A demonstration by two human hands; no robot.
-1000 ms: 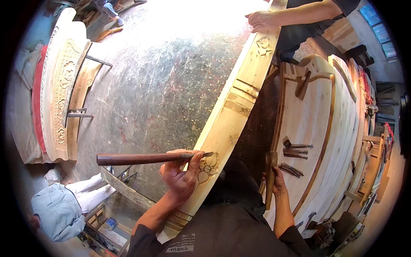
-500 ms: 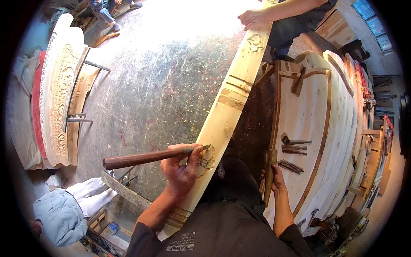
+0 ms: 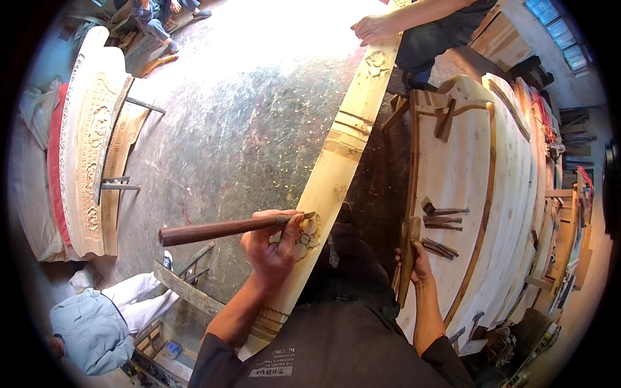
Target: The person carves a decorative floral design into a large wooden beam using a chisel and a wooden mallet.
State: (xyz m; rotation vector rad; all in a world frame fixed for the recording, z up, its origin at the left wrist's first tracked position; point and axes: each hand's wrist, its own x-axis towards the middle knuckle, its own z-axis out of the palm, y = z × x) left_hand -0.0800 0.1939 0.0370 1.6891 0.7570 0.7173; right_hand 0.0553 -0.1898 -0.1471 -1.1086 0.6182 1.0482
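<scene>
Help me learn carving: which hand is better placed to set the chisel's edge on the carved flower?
Likely the left hand: it holds the chisel, whose tip is at the carved flower on the beam. The right hand is away from the beam, holding a wooden club.

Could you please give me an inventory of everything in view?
Carved board: one, pale, lower centre to top
Chisel: one, dark brown, tip at a carved flower
Wooden club: one, brown, right of centre
Loose tools: several, dark, on the planks
Planks: several, pale, right
Carved panels: at least two, tan, left
Cloth: one, red, left
Bench: one, grey, lower left
Co-workers: three, dark, blue and white clothing, top right, top left, lower left
Window: one, bluish, top right
Floor: one, grey, centre
Clutter: uncountable, mixed, lower right
Left hand: one, dark-sleeved, holding the chisel
Right hand: one, dark-sleeved, holding the wooden club
Torso: one, black, bottom
</scene>
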